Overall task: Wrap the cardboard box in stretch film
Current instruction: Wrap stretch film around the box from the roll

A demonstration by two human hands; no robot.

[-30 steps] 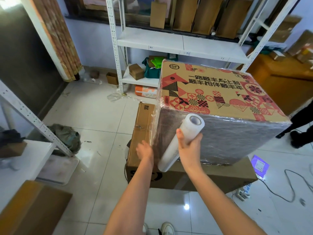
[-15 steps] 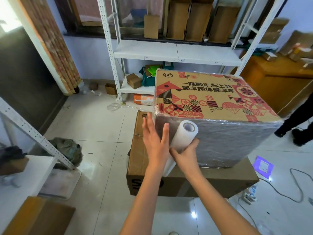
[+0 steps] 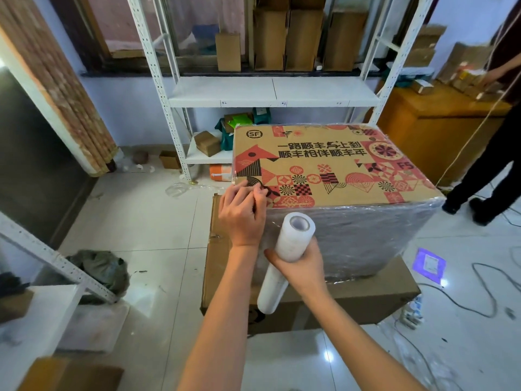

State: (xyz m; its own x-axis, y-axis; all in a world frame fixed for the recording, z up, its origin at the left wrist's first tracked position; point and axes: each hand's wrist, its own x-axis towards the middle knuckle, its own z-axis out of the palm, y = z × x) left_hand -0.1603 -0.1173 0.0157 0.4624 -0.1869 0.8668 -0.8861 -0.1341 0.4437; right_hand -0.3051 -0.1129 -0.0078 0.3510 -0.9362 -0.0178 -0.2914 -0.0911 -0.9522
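The printed cardboard box [image 3: 324, 170], its sides already filmed, sat on a flat brown carton [image 3: 366, 300]. The left hand [image 3: 244, 218] rested curled on its near-left top corner, apparently pinching film. The right hand [image 3: 301, 268] gripped the stretch film roll [image 3: 284, 261] against the near side.

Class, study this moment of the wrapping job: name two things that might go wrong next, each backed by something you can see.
1. The printed box sits on a flat carton and overhangs it on the right, so a hard pull on the film could shift or tip it.
2. The right hand alone grips the film roll; it might slip.
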